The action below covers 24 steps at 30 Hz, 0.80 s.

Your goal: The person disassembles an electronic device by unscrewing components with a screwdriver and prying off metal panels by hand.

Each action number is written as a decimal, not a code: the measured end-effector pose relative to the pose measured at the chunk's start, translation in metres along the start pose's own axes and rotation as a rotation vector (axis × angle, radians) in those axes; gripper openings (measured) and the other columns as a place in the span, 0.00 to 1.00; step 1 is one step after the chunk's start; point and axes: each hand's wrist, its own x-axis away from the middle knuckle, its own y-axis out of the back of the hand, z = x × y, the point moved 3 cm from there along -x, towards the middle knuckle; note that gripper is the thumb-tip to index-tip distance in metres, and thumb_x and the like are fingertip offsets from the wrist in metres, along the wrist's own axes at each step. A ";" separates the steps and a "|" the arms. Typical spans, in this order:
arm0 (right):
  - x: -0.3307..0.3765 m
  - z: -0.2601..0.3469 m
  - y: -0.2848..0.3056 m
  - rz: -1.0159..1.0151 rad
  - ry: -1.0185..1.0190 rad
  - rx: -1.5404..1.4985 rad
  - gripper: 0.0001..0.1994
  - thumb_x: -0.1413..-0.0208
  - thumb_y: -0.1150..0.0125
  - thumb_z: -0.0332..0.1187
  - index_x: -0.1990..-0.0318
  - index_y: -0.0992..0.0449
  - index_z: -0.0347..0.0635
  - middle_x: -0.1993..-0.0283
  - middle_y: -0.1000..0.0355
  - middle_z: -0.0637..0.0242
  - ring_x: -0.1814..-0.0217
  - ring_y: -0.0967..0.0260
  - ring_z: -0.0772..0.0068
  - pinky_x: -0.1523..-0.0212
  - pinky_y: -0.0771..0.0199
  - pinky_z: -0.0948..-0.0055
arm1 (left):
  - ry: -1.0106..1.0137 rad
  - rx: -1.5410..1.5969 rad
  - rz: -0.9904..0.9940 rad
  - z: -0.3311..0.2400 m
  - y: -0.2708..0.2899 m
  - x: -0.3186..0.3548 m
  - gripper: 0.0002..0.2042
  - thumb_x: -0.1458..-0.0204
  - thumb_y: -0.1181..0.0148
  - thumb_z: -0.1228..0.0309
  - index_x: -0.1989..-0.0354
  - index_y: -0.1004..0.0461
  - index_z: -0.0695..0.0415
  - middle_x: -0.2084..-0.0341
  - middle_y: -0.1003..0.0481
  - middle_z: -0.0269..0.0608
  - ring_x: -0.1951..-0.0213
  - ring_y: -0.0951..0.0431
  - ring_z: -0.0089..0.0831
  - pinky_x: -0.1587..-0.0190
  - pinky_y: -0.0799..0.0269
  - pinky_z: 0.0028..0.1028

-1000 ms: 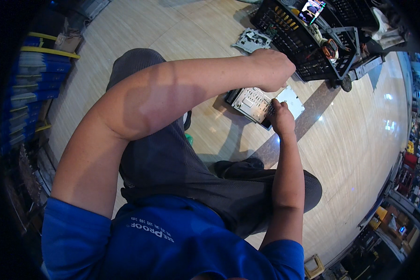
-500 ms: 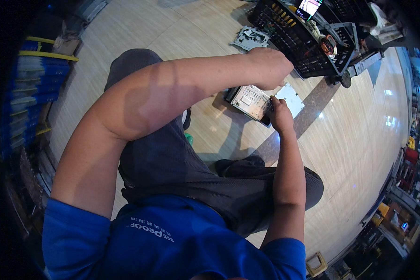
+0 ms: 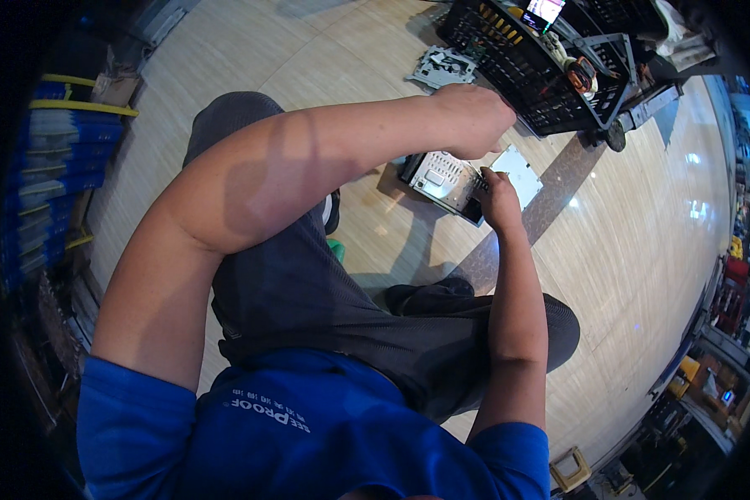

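- Closest in, seated low on the pale wooden floor [image 3: 225, 50], knees in dark grey trousers [image 3: 308, 308] bent up, blue shirt [image 3: 308, 433] at the bottom edge; best kept steady so both arms reach forward without strain.
- Just beyond the knees, right hand [image 3: 498, 193] curled over the near edge of the metal electronics chassis [image 3: 443, 177], fingers bent down onto its dark front end, pinning it to the floor; worth pressing firmly there so the box does not slide or twist.
- Above the chassis, left hand [image 3: 472, 121] closed in a fist, forearm crossing the view; likely gripping a small tool, though whatever sits inside the fist is hidden and cannot be told.
- Advisable: keep the fist square over the perforated top, work straight down, avoid levering sideways against the thin sheet metal.
- Beside the right hand, a flat pale cover plate [image 3: 518, 172] lying on the floor, touching or just beside the chassis; keep clear of it.
- Farther off, a loose grey metal part [image 3: 442, 67] on the floor, then a black plastic crate [image 3: 533, 67] with oddments inside.
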 end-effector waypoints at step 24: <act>0.002 0.000 0.000 -0.007 -0.062 -0.032 0.25 0.48 0.37 0.30 0.40 0.25 0.43 0.46 0.27 0.41 0.47 0.25 0.39 0.45 0.23 0.52 | -0.075 -0.162 0.340 0.002 -0.019 0.005 0.18 0.44 0.34 0.58 0.52 0.21 0.59 0.56 0.18 0.52 0.50 0.19 0.49 0.49 0.23 0.45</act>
